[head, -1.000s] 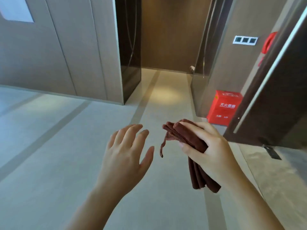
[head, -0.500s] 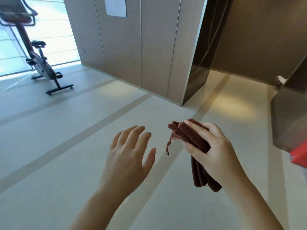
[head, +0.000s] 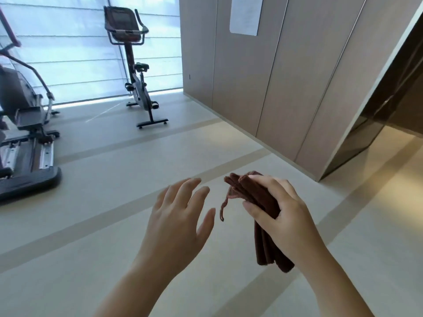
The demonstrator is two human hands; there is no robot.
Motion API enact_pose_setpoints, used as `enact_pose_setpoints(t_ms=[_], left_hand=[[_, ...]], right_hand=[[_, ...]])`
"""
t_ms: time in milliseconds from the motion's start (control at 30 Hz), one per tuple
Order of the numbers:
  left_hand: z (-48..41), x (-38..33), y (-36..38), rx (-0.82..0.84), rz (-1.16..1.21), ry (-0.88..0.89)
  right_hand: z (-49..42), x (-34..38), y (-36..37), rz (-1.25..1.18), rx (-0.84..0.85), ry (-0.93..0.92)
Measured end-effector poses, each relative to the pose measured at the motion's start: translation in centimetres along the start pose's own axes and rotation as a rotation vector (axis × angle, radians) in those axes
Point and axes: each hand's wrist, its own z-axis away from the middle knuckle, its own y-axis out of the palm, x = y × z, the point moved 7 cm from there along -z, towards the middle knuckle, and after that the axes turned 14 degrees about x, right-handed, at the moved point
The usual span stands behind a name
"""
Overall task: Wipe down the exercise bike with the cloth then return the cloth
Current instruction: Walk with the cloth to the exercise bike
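An elliptical trainer [head: 21,99] stands at left; a white paper [head: 244,14] hangs on the panelled wall [head: 286,83]

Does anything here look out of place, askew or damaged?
Nothing stands out. The exercise bike stands upright by the window; the right hand grips the folded cloth, a loose cord dangling; the left hand is open, empty.

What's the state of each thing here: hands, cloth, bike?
cloth: folded, held off the floor, loose string dangling.
right hand: grips the cloth.
left hand: empty, fingers relaxed and spread.
exercise bike: upright by the window, untouched, across the floor from both hands.
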Motion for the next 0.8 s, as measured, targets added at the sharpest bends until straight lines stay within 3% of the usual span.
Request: enact_pose_setpoints(t_ms=[533,800], left_hand=[[-19.4,31.2,1.1,-0.092,-0.081,-0.186],[-30.2,41.9,4.0,-0.04,-0.082,-0.227]], right_hand=[[-37.3,2.0,14.3,-0.03,0.125,-0.096],[-52.1,-0.9,17.8,-0.102,0.127,-0.069]])
